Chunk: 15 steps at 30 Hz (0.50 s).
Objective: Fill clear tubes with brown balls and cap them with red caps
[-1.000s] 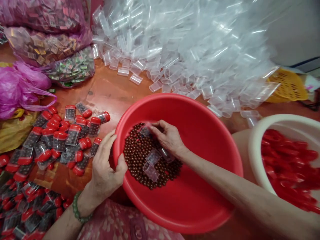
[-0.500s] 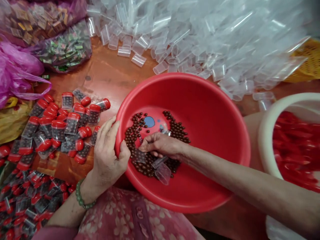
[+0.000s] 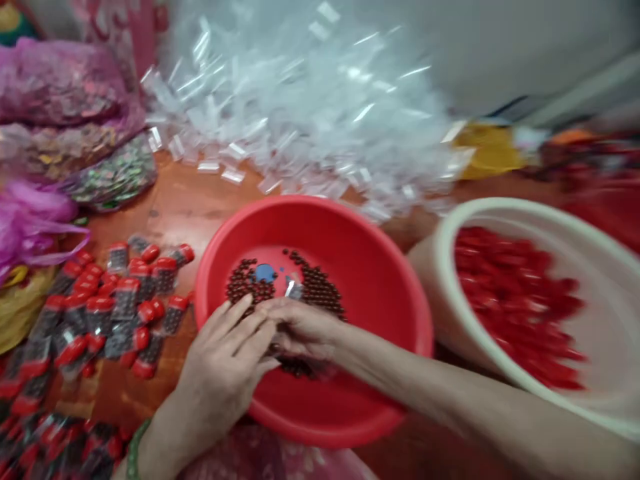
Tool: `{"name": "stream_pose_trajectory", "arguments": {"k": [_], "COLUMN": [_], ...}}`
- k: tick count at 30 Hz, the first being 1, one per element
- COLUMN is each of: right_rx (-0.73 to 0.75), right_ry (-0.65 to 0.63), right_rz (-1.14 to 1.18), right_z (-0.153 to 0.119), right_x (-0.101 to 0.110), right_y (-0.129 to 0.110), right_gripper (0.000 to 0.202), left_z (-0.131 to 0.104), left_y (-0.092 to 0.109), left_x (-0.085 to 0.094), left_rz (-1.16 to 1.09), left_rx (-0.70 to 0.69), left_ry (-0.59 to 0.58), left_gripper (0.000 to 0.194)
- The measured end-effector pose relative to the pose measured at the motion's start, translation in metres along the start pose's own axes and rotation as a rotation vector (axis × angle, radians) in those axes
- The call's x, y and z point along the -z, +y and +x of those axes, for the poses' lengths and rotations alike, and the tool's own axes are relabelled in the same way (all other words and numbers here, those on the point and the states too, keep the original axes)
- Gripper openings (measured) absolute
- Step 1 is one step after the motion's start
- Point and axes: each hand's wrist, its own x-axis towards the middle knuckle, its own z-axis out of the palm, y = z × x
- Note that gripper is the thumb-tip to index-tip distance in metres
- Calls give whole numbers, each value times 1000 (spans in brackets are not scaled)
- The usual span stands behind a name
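Observation:
A red plastic basin (image 3: 385, 293) stands in front of me with small brown balls (image 3: 320, 292) on its floor. Inside it, my right hand (image 3: 307, 327) is closed on a small clear plastic container, now mostly hidden behind the fingers. My left hand (image 3: 225, 360) reaches over the basin's near left rim, its fingers stretched out and laid against the right hand's fingertips. What lies between the two hands is covered and blurred. Another clear piece (image 3: 294, 288) rests among the balls just beyond the right hand.
Left of the basin lie several ball-filled containers with red caps (image 3: 125, 300). Behind it spreads a heap of clear empty containers (image 3: 300, 127). A pale tub (image 3: 445, 253) with red caps (image 3: 510, 293) stands to the right. Pink plastic bags (image 3: 55, 80) sit at the far left.
My left hand has left the basin's rim and come over to meet the right hand. The camera view has shifted, showing more of the tub on the right.

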Motion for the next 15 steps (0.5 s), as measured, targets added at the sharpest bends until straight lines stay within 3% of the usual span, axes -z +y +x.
{"name": "stream_pose_trajectory", "arguments": {"k": [4, 6, 8, 9, 10, 11, 12, 15], "right_rx": [124, 227, 381, 505, 544, 462, 399, 241], "right_ry": [90, 164, 349, 519, 787, 1070, 1217, 1347], "right_rz": [-122, -195, -389, -657, -936, -1181, -1235, -1306], "right_z": [-24, -52, -91, -113, -134, -153, -169, -194], "right_x": [-10, -6, 9, 21, 37, 55, 75, 138], "right_y": [-17, -29, -38, -40, -40, -38, -34, -14], "right_gripper": [19, 17, 14, 15, 17, 19, 20, 6], "left_z": [9, 12, 14, 15, 15, 15, 15, 13], "left_y": [-3, -2, 0, 1, 2, 3, 4, 9], "left_x": [4, 5, 6, 5, 5, 4, 4, 4], "left_rz": [-211, -247, -252, -253, -255, -259, -263, -332], "left_rx": [64, 97, 92, 88, 98, 119, 156, 309], "left_ry": [53, 64, 79, 82, 77, 75, 76, 89], "left_gripper": [25, 24, 22, 21, 19, 18, 16, 26]}}
